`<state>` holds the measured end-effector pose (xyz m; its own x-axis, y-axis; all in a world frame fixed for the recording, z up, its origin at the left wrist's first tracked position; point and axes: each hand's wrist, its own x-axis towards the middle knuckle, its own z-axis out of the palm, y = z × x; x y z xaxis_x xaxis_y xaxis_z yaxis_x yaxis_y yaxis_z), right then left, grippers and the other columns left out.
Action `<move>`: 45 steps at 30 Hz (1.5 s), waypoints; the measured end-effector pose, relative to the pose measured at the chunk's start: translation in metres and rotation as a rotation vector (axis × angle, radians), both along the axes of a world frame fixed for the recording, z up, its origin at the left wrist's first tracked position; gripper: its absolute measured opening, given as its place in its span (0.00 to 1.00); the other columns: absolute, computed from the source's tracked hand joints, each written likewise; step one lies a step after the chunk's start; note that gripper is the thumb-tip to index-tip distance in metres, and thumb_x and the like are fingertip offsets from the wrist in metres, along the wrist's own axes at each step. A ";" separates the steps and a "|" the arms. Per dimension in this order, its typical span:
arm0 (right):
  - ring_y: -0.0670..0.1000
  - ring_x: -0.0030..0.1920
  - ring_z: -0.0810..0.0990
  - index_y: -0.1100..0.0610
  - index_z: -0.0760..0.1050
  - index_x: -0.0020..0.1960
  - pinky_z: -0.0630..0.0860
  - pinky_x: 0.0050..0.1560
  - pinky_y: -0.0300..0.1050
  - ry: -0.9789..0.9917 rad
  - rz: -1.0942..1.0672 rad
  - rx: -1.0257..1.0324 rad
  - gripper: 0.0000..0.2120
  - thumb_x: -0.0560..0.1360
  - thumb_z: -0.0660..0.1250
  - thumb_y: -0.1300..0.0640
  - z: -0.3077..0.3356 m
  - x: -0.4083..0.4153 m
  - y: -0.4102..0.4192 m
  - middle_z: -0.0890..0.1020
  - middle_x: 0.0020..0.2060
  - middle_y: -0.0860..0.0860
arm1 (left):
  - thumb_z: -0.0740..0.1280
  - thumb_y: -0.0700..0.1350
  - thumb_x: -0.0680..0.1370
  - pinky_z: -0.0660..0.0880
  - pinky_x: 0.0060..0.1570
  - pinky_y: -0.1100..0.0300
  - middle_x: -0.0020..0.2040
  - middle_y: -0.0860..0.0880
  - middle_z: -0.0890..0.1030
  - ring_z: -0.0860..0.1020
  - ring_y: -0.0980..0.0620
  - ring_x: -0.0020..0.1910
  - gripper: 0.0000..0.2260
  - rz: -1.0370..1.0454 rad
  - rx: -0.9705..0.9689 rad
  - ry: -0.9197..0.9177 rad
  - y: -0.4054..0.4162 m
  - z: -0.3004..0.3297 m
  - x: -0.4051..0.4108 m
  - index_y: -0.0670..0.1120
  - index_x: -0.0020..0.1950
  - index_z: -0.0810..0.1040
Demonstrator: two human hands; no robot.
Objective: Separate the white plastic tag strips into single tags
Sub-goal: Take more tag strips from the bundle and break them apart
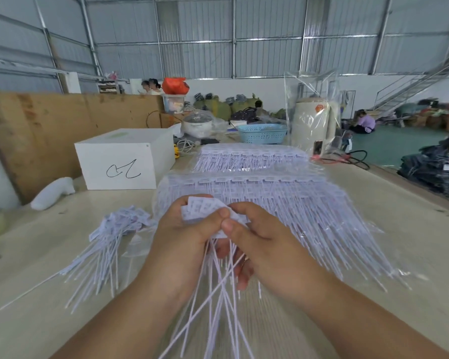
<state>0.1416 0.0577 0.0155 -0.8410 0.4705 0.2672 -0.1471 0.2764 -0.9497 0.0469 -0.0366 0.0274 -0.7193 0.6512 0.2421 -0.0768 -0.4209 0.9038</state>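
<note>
My left hand (pixel 182 244) and my right hand (pixel 265 244) meet over the table's middle, both pinching a bunch of white plastic tags (pixel 205 209) by the flat heads. The thin tails fan down toward me between my wrists. Just behind my hands lies a big stack of joined tag strips (pixel 283 200) in clear wrap. A second stack of strips (pixel 249 158) sits farther back. To the left, a loose pile of single tags (pixel 109 237) lies spread on the table.
A white box (pixel 125 159) with a black scribble stands at the back left, a white roll (pixel 52 193) beside it. A blue basket (pixel 262 133) and a wrapped cream appliance (pixel 314 125) stand behind the stacks. Dark bundles (pixel 436 167) lie on the right.
</note>
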 end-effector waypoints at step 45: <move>0.44 0.54 0.80 0.49 0.57 0.78 0.76 0.60 0.51 0.031 -0.198 0.128 0.31 0.79 0.64 0.49 -0.011 -0.018 -0.008 0.78 0.57 0.44 | 0.63 0.34 0.74 0.73 0.29 0.68 0.34 0.58 0.83 0.80 0.65 0.31 0.17 -0.075 -0.413 0.592 -0.001 -0.005 -0.021 0.55 0.45 0.83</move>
